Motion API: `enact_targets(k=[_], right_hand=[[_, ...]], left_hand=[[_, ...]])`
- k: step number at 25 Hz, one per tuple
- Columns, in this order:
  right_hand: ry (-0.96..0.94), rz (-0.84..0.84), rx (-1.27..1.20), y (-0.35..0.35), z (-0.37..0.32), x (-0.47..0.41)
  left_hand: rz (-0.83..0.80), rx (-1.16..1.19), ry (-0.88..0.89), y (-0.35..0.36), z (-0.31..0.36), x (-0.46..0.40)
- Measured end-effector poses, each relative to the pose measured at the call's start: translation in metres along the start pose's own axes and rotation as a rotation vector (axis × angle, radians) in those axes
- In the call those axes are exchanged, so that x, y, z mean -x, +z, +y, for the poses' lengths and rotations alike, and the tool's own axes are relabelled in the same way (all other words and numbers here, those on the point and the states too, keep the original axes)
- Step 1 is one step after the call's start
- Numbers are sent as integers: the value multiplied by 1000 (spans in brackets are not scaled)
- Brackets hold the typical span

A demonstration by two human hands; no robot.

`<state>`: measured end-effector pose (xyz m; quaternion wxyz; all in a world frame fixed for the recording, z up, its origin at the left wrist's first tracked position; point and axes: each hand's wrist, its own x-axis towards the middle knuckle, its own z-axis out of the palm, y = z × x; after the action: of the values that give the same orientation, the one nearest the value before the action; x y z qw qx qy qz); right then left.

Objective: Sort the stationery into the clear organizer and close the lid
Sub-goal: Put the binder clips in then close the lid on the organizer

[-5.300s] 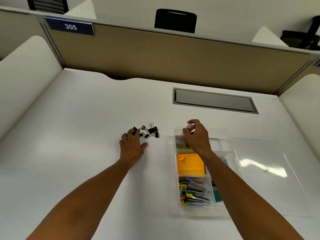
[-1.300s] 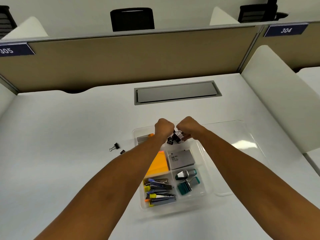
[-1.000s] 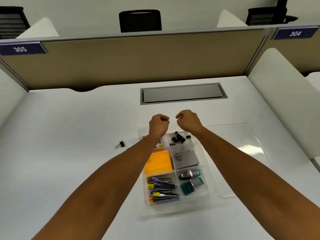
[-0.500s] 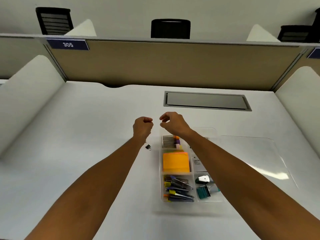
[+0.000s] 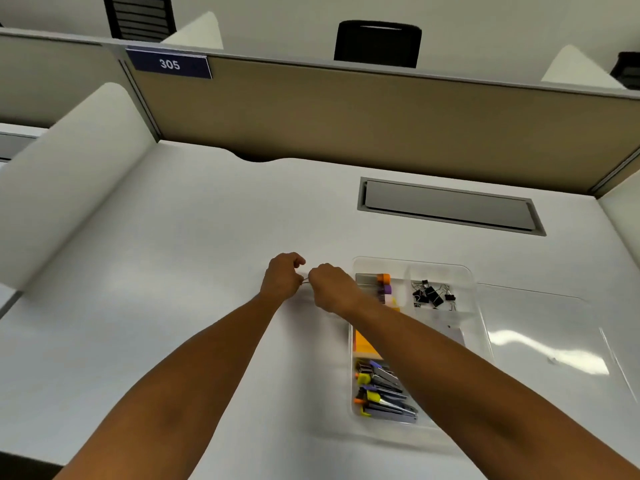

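The clear organizer [image 5: 412, 264] stands on the white desk, right of centre. Its far right compartment holds several black binder clips [image 5: 431, 296]. Other compartments hold orange sticky notes [image 5: 363, 345], cap-tipped items [image 5: 383, 284] and small staplers [image 5: 381, 393]. The clear lid [image 5: 540, 341] lies flat to the right of the organizer. My left hand [image 5: 282, 279] and my right hand [image 5: 330, 289] meet on the desk just left of the organizer, fingers curled. A thin wire handle of a binder clip [image 5: 305, 280] shows between their fingertips; the clip's body is hidden.
A grey cable hatch [image 5: 450, 207] is set into the desk behind the organizer. A tan partition [image 5: 346, 112] with a "305" sign [image 5: 169, 64] closes the back. White side dividers stand at the left [image 5: 69, 174] and the far right.
Both hands have come down from above the desk to its surface left of the organizer, closing together over the spot where a loose binder clip lay. The view has swung left.
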<state>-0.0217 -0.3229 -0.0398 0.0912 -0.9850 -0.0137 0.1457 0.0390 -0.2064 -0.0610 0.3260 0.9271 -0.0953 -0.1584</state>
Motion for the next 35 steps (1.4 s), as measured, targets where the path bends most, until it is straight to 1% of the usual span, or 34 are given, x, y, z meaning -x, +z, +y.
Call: enact_targets(k=[3, 5, 10, 15, 18, 20, 23, 26, 28, 30, 35], right_hand=[[19, -34, 119, 11, -4, -1], [27, -50, 142, 14, -6, -4], [-15, -66, 118, 18, -1, -9], [-29, -65, 12, 25, 3, -4], [-4, -13, -130, 17, 8, -1], [40, 62, -324, 0, 16, 2], [138, 185, -639, -36, 40, 17], [280, 286, -781, -64, 79, 35], [376, 335, -806, -72, 103, 48], [441, 360, -774, -73, 125, 64], [578, 358, -675, -56, 167, 95]], left_hand=[[-58, -211, 24, 6, -4, -3], [-69, -266, 6, 8, -6, -6], [-146, -295, -47, 8, -5, -11], [-117, -284, -42, 12, -1, -5], [-71, -168, -59, 15, 0, 3], [-45, -82, -66, 13, 9, 6], [-17, -5, 9, 10, 35, 6], [-11, 54, 86, 14, 68, 9], [-32, 85, 135, 23, 90, 13], [-63, 104, 174, 37, 112, 19], [-94, 111, 191, 81, 159, 36]])
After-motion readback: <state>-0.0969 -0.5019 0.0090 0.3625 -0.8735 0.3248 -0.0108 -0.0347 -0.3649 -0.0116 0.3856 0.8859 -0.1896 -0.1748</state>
